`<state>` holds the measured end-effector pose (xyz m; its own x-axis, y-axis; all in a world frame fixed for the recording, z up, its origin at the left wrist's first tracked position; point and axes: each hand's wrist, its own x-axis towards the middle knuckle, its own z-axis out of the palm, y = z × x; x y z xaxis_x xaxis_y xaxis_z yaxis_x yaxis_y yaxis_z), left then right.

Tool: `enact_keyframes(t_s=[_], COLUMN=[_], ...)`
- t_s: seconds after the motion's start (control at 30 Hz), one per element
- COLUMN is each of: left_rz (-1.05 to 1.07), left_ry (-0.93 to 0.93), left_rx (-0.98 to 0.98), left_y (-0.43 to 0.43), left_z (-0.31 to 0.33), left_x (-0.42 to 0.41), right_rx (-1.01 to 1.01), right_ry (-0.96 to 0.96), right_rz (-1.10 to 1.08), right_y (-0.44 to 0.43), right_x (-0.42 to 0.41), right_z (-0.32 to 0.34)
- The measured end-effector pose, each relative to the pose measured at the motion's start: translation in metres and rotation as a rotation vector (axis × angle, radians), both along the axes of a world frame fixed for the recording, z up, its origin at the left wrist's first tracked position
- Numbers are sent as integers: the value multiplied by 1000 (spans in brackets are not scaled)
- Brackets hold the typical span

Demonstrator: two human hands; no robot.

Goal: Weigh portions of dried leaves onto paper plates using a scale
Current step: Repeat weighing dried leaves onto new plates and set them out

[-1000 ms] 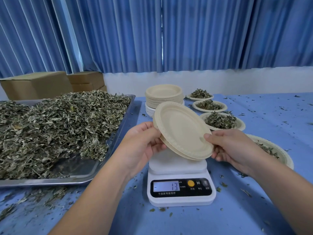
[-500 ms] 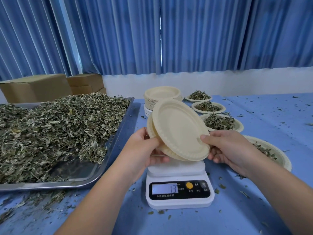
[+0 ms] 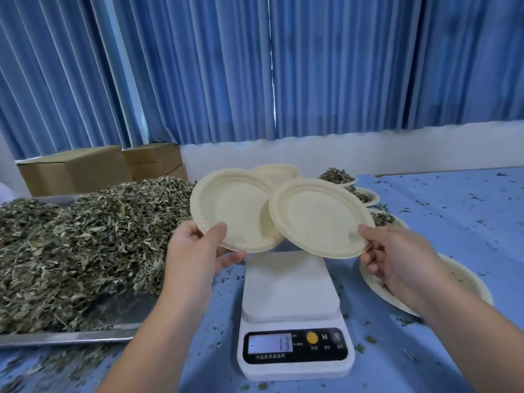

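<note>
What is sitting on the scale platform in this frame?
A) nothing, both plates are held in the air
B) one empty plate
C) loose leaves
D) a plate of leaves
A: the white platform of the scale is bare. The left hand pinches the rim of the left plate and the right hand pinches the rim of the right plate. Both plates are empty and are held up above the scale.

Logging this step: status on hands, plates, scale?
Left hand grips left paper plate, right hand grips right paper plate, both empty, over scale. Platform bare, display shows 13. Nothing blocking it.
</note>
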<state>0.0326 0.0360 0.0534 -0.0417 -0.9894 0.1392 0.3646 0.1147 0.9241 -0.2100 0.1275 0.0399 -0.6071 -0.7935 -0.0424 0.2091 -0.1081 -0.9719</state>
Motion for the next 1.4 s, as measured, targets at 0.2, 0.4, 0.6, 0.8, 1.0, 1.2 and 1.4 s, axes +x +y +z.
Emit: enact_keyframes(t_s=[0.2, 0.4, 0.6, 0.8, 1.0, 1.2, 1.4], left_rz=[-143, -220, -307, -257, -262, -267, -267], left_ry=[393, 346, 238, 177, 113, -75, -163], left_rx=[208, 217, 337, 333, 352, 247, 260], left_y=[-49, -104, -128, -132, -101, -44, -5], left_z=[34, 57, 47, 35, 27, 11, -10], left_x=[-23, -78, -109, -107, -91, -59, -15], right_rx=[-137, -193, -188, -173, -133, -17, 63], right_ry=[-238, -322, -290, -275, -263, -181, -75], right_rz=[-49, -95, -62, -19, 69, 249, 365], right_y=[-4, -7, -7, -8, -7, 0, 7], right_x=[-10, -16, -15, -9, 1, 9, 10], right_z=[0, -1, -1, -1, 1, 5, 6])
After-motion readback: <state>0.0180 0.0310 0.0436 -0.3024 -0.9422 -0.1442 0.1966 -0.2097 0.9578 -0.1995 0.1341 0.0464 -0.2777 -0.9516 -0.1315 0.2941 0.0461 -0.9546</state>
